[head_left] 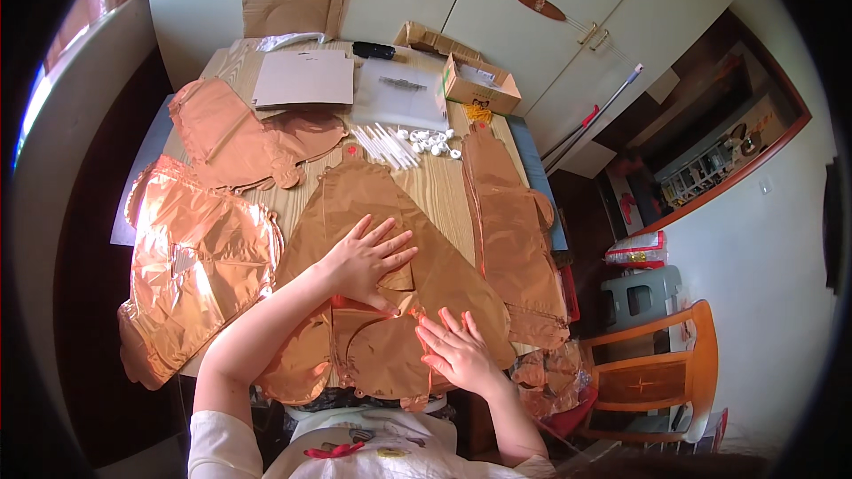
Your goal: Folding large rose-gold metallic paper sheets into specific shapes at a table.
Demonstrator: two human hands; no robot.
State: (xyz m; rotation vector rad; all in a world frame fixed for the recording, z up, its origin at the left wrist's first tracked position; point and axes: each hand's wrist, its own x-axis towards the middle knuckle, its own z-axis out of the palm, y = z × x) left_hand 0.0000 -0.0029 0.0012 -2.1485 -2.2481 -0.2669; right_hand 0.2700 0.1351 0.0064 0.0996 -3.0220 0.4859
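A flat, copper-coloured foil balloon (460, 277) without air lies in front of me, partly folded over itself near the table's front edge. My left hand (368, 262) rests palm down on its middle, fingers spread. Lower and to the right, my right hand (457, 353) lies on the foil with its fingers stretched out, holding nothing. On the left is a shinier, crinkled foil balloon (200, 257). Another flat foil balloon (510, 235) stretches along the right side, and more folded foil (217, 129) lies at the back left. The balloon's outline beneath my hands is partly hidden.
White sticks (386, 147) and small white plastic cups (437, 142) lie beyond the balloon. Behind them are a white board (303, 78), a clear plastic bag (399, 93) and an open cardboard box (479, 84). A wooden chair (701, 368) stands at the right.
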